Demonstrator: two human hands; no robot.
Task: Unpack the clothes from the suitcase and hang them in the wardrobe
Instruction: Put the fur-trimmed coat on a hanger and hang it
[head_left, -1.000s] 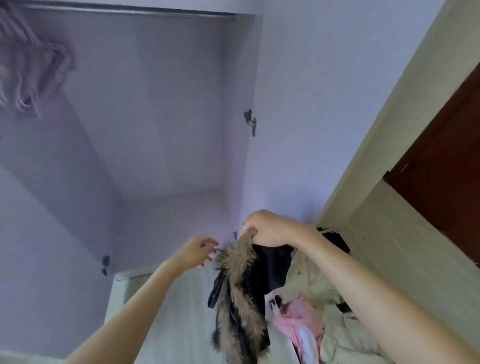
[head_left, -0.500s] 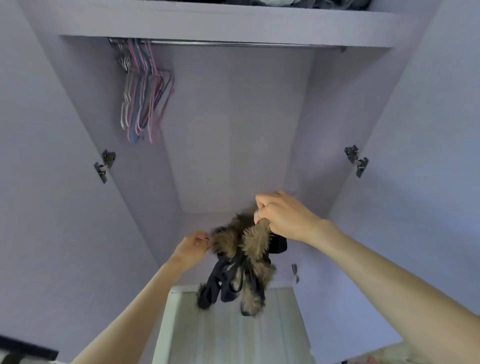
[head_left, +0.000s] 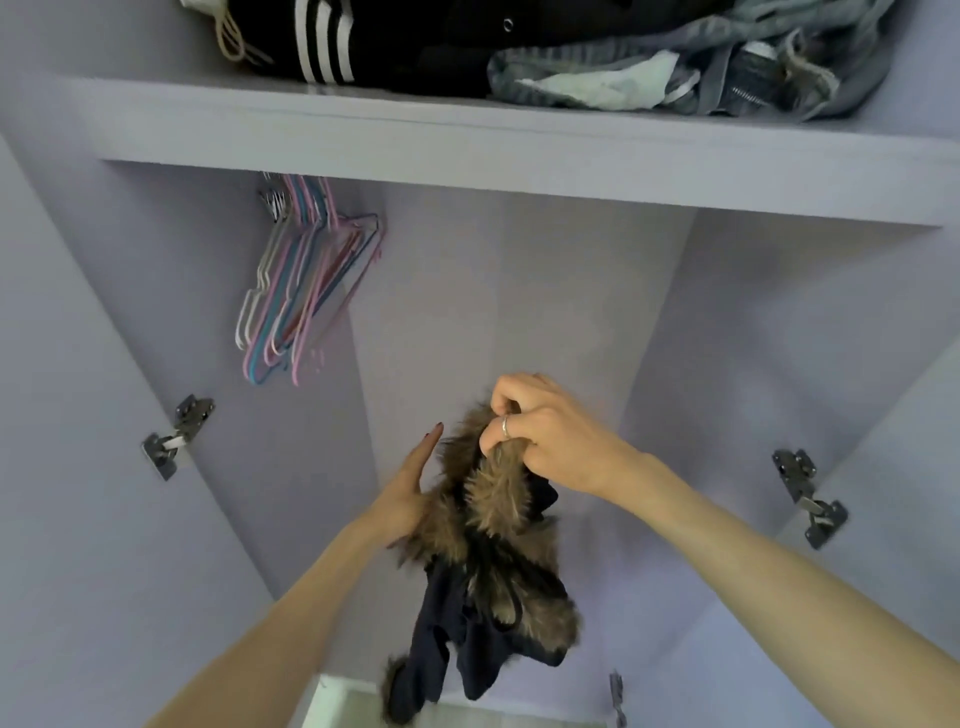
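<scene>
A dark navy garment with brown fur trim (head_left: 488, 566) hangs in front of the open lilac wardrobe (head_left: 467, 322). My right hand (head_left: 540, 431) is closed on the fur at its top and holds it up. My left hand (head_left: 410, 493) lies flat against the left side of the fur, fingers stretched upward. A bunch of empty pink, blue and white hangers (head_left: 301, 291) hangs at the upper left of the wardrobe; the rail is hidden behind the shelf. The suitcase is out of view.
A shelf (head_left: 467, 140) crosses the top, loaded with a black striped garment (head_left: 395, 41) and grey denim (head_left: 685, 67). Door hinges sit on the left side (head_left: 179, 434) and right side (head_left: 810, 499). The wardrobe floor (head_left: 467, 712) shows below the garment.
My view swung from the suitcase and doorway up into the wardrobe. The fur-trimmed garment was lifted along with it, and my left hand went from pinching the fur to lying flat against it.
</scene>
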